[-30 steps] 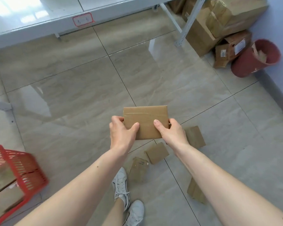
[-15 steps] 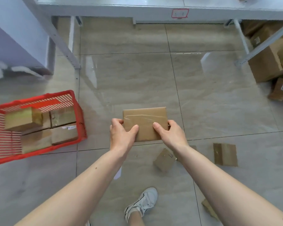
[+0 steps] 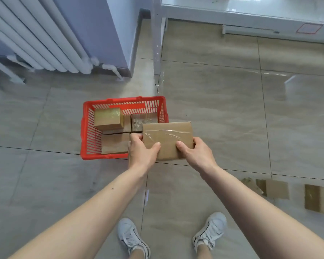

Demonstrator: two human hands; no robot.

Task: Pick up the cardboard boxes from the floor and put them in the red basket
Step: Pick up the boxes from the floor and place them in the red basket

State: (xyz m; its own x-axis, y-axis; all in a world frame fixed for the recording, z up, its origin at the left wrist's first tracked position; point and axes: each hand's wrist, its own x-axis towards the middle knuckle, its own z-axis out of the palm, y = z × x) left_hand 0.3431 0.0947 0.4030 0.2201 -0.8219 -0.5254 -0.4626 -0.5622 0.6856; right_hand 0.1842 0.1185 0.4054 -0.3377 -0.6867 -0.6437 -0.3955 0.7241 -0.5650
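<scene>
I hold a flat taped cardboard box (image 3: 167, 137) in front of me with both hands. My left hand (image 3: 141, 151) grips its left edge, thumb on top. My right hand (image 3: 196, 153) grips its right edge the same way. The box hangs over the near right corner of the red basket (image 3: 85, 131), which stands on the floor just left of it. Inside the basket lie several cardboard boxes, one small box (image 3: 108, 118) stacked on top at the back left. Two flat cardboard boxes (image 3: 276, 189) (image 3: 319, 200) lie on the floor at the right.
A white radiator (image 3: 36, 40) and a lilac wall fill the upper left. A white shelf post (image 3: 156, 40) stands behind the basket, and a low white shelf (image 3: 251, 14) runs along the top right. My two white shoes (image 3: 133, 238) (image 3: 210, 228) stand on the tiled floor below.
The view has swung left, so the red basket has come from the left edge to the centre. The box in both hands now hangs over the basket's corner; the grip is unchanged.
</scene>
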